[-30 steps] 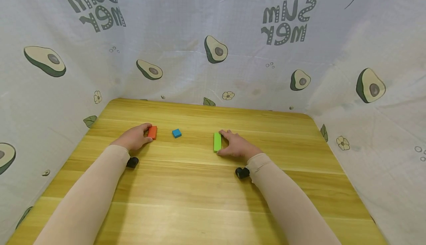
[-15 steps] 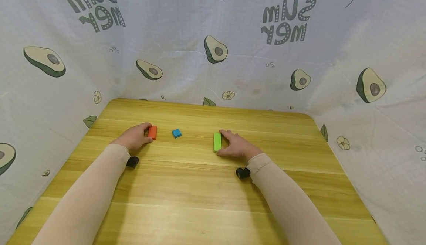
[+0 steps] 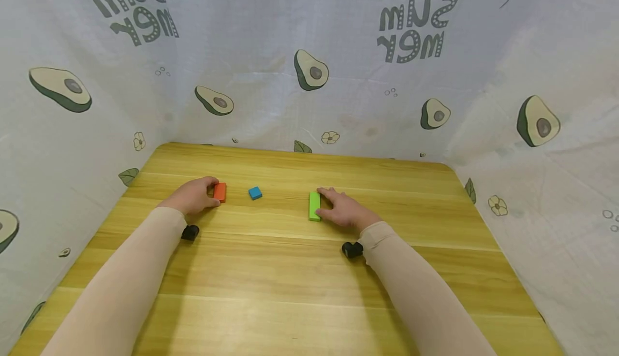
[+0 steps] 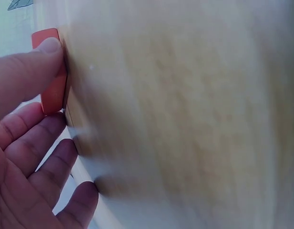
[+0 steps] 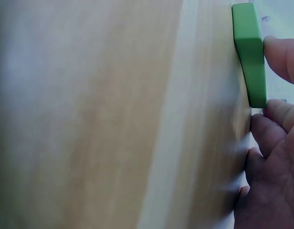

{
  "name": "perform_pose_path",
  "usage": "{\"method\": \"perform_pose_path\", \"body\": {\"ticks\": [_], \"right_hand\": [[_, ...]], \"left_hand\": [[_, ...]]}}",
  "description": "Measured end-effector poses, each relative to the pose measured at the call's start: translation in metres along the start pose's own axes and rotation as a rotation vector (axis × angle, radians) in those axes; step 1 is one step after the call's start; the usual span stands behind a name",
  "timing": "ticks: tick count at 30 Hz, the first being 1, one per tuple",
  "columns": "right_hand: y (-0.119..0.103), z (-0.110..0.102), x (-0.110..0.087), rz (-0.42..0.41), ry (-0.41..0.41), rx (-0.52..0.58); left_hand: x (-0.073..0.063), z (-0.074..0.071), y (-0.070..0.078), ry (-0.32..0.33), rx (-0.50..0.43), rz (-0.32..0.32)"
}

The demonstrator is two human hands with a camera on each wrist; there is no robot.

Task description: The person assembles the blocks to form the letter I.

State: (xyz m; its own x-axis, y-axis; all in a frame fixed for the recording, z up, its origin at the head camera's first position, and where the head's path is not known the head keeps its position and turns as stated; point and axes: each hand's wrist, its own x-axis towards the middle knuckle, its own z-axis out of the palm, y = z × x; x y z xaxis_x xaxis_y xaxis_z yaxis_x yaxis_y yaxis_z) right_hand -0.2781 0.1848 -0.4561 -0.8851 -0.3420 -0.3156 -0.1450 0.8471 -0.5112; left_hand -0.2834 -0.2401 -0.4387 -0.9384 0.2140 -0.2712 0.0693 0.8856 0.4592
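Observation:
In the head view my left hand point(image 3: 191, 196) pinches a small red block point(image 3: 220, 192) by its ends, thumb at the near end and fingers at the far one. The left wrist view shows that thumb overlapping the red block point(image 4: 54, 93), its other fingers spread on the tabletop. My right hand point(image 3: 343, 209) lies beside a longer lime-green block point(image 3: 314, 206), fingers loosely extended. Its thumb touches the green block's point(image 5: 251, 47) right side, and a forefinger is by the far end. Between the two hands sits a small flat blue block point(image 3: 255, 193), touched by neither.
All three blocks lie on a wood-grain table point(image 3: 271, 281). A white avocado-print cloth point(image 3: 261, 39) hangs behind the table and along both sides. Small black devices, one being point(image 3: 352, 249) by the right wrist, sit under each sleeve.
The right thumb has slid from the green block's near end onto its right side. The left hand and the blocks stay in place; the head view has shifted slightly.

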Motion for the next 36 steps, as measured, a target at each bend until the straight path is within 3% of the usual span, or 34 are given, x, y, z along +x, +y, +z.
{"method": "perform_pose_path", "body": {"ticks": [11,26,36], "right_hand": [[0.000,0.002,-0.001,0.002,-0.007,-0.030],[0.001,0.000,0.001,-0.014,-0.003,-0.042],[0.000,-0.002,0.000,-0.009,-0.010,-0.028]], "left_hand": [[0.001,0.001,-0.002,0.038,-0.018,0.035],[0.013,0.001,0.004,-0.006,0.071,0.109],[0.007,0.000,0.005,-0.002,-0.014,0.085]]}}
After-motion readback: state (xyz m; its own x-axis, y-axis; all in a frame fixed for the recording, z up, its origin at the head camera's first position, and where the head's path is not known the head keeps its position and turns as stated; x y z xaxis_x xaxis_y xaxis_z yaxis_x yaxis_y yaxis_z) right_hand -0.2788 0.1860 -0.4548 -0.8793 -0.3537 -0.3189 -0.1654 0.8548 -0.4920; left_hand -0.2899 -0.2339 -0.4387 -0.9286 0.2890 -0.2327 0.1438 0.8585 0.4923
